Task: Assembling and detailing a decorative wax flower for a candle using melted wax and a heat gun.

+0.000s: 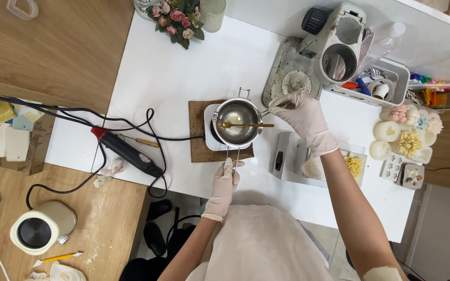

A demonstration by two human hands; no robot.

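Observation:
A small steel melting pot (238, 123) sits on a white hot plate (209, 136) over a brown mat (198, 148). My left hand (225, 179), in a white glove, pinches the pot's wire handle at the near side. My gloved right hand (300, 115) holds a gold spoon (243, 125) by its handle; the spoon's bowl rests inside the pot in a little pale liquid.
A black and red heat gun (126, 151) with black cables lies left of the mat. A digital scale (290, 161) with a dish stands under my right forearm. Pale flower-shaped pieces (407, 135) lie at the right; a bouquet (175, 18) and a grey device (334, 41) stand behind.

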